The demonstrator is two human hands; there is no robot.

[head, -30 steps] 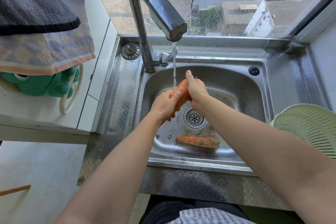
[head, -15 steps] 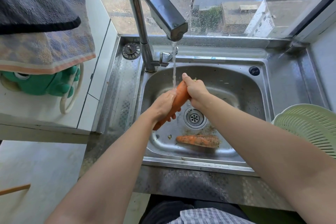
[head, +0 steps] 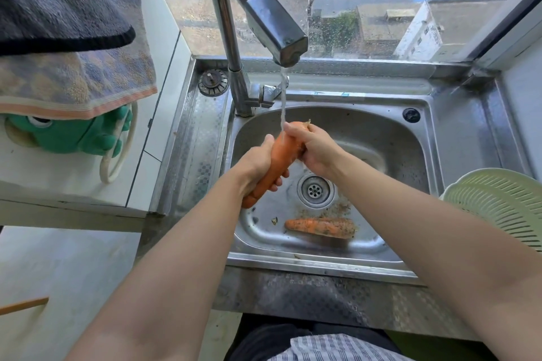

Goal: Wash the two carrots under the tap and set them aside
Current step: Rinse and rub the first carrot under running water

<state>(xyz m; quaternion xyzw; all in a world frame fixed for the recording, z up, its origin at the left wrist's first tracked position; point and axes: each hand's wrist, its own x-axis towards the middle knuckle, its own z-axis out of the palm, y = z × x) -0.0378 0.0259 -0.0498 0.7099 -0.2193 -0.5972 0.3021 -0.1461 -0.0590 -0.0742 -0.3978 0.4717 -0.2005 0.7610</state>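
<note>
Soil is clinging to the second carrot (head: 321, 227), which is lying loose on the floor of the sink (head: 396, 155) at the side nearest the person, just this side of the drain (head: 315, 191); neither hand is touching it. Off to the right, the green colander (head: 498, 202) is sitting on the counter, a likely place for setting the clean carrots.

Beyond the loose carrot, the left hand (head: 258, 167) is wrapping its fingers round the lower half of the first carrot (head: 283, 155), and the right hand (head: 313, 149) is closing round its thick top end. The root is slanting up and away between them.

For a thorough wash, I judge the left hand should be turning the root while the right is rubbing along it, so that every side is passing through the water stream (head: 283, 97). That stream is striking the carrot just beside the right thumb. Farthest back, the tap (head: 272, 26) is running.
</note>
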